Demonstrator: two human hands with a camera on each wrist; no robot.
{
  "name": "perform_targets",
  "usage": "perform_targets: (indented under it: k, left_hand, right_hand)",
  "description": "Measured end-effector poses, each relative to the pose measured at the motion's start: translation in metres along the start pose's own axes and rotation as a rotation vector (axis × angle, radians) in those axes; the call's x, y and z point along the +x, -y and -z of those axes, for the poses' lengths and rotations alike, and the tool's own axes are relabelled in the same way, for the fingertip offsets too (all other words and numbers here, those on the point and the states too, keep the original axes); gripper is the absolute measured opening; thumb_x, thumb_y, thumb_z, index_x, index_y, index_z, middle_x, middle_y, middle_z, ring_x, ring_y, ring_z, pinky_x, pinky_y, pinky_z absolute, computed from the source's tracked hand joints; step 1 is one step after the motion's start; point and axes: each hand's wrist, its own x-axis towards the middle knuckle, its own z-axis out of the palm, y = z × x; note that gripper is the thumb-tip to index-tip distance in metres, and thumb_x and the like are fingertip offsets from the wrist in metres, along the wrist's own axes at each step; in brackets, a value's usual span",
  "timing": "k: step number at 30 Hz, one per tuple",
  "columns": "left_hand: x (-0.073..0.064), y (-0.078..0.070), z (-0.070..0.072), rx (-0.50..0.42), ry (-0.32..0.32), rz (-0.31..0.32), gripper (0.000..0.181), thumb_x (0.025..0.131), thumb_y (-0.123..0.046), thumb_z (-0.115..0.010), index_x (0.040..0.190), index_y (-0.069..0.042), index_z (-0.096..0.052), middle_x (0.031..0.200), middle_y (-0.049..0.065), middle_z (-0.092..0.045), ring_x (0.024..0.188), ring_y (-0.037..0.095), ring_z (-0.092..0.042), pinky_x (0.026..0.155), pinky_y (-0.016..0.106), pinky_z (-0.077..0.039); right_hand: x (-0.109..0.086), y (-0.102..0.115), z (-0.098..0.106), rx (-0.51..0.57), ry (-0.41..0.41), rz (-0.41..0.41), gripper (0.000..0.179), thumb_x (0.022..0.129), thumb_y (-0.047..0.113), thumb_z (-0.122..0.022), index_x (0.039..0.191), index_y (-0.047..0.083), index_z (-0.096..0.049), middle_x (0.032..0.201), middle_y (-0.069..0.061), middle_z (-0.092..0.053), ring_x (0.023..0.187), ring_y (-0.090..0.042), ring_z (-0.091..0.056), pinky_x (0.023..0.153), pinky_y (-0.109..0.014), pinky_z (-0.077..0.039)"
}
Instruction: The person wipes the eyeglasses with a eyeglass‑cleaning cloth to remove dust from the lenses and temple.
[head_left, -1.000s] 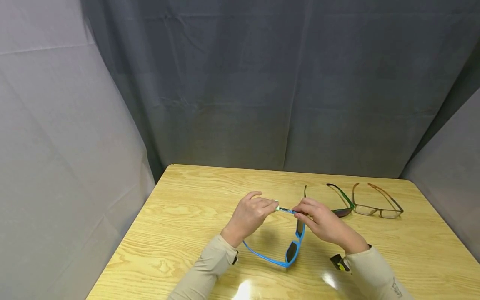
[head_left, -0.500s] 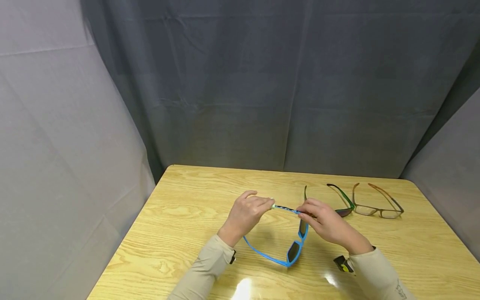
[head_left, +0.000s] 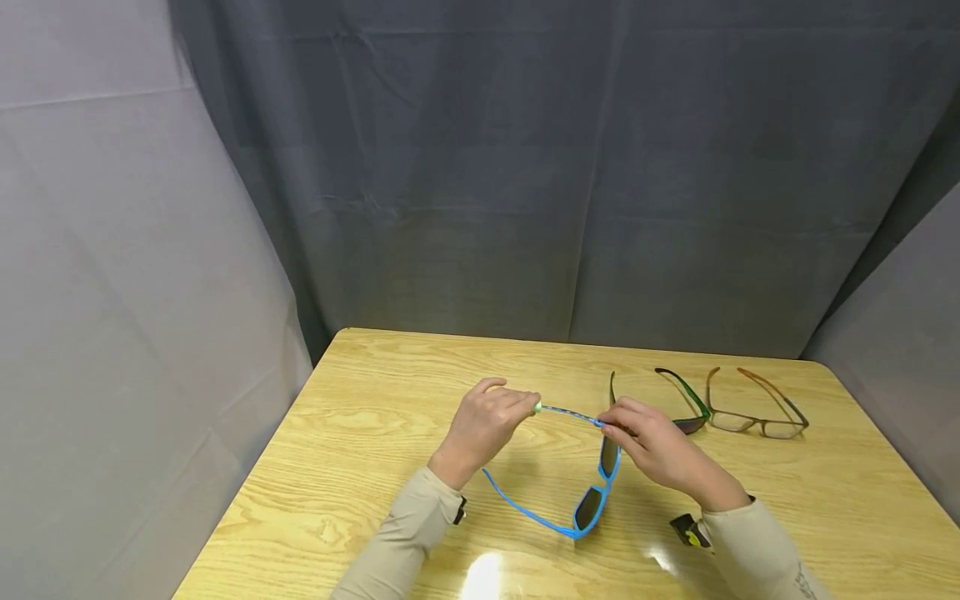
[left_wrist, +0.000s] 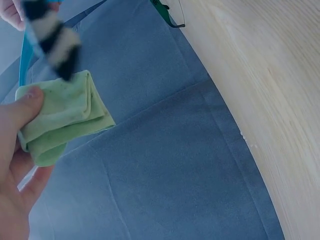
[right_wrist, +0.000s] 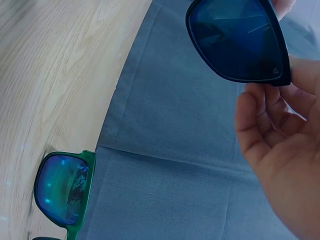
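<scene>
My left hand (head_left: 483, 425) pinches a folded light green cloth (left_wrist: 65, 110) around the end of one temple of a pair of blue sunglasses (head_left: 588, 507). In the left wrist view the blue temple runs up from the cloth, and a blurred black-and-white temple tip hangs close to the camera. My right hand (head_left: 660, 450) grips the sunglasses at the hinge corner of that same temple. The right wrist view shows a dark lens (right_wrist: 235, 40) above the curled fingers. Both temples are unfolded, and the frame is held up over the table with the free temple towards me.
Green-framed sunglasses (head_left: 690, 424) lie behind my right hand, partly hidden by it. Beside them, clear eyeglasses (head_left: 753, 419) with orange-brown temples rest on the wood-grain table (head_left: 360, 450). A grey curtain (head_left: 450, 208) hangs behind the table.
My left hand has slid left along the temple with the cloth, so more of the temple shows between the hands. The right hand and sunglasses have shifted slightly right.
</scene>
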Motion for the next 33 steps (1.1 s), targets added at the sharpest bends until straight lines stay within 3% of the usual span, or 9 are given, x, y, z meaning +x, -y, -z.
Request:
perform_targets:
  k: [11, 26, 29, 33]
  left_hand:
    - [-0.001, 0.001, 0.004, -0.016, -0.008, 0.013, 0.016, 0.083, -0.022, -0.071, 0.097, -0.015, -0.074, 0.089, -0.009, -0.072, 0.077, 0.004, -0.066, 0.087, 0.028, -0.049]
    - [-0.009, 0.009, 0.006, -0.015, -0.043, 0.044, 0.011, 0.085, -0.019, -0.069, 0.093, -0.013, -0.074, 0.086, -0.006, -0.072, 0.073, 0.007, -0.066, 0.084, 0.029, -0.051]
    - [-0.013, 0.014, 0.009, -0.014, -0.015, 0.087, 0.013, 0.083, -0.019, -0.071, 0.094, -0.012, -0.073, 0.085, -0.005, -0.072, 0.073, 0.008, -0.067, 0.084, 0.029, -0.051]
    - [-0.019, 0.02, 0.012, -0.015, 0.071, 0.145, 0.023, 0.08, -0.013, -0.075, 0.103, -0.013, -0.071, 0.086, -0.003, -0.07, 0.076, 0.011, -0.066, 0.083, 0.029, -0.051]
  right_hand:
    - [-0.004, 0.001, 0.002, 0.006, -0.01, -0.015, 0.015, 0.091, 0.0, -0.059, 0.099, 0.011, -0.066, 0.085, 0.014, -0.05, 0.063, 0.001, -0.039, 0.053, -0.018, -0.038]
    - [-0.01, 0.001, 0.006, 0.017, -0.028, -0.057, 0.015, 0.091, 0.001, -0.059, 0.099, 0.012, -0.066, 0.087, 0.01, -0.054, 0.063, 0.0, -0.041, 0.052, -0.019, -0.039]
    - [-0.011, -0.001, 0.007, 0.012, -0.033, -0.082, 0.014, 0.091, 0.002, -0.059, 0.098, 0.013, -0.065, 0.087, 0.009, -0.055, 0.062, 0.0, -0.041, 0.051, -0.019, -0.039]
    - [-0.012, -0.003, 0.007, -0.01, -0.055, -0.096, 0.013, 0.09, 0.002, -0.061, 0.096, 0.012, -0.066, 0.086, 0.009, -0.055, 0.063, -0.001, -0.043, 0.053, -0.02, -0.041]
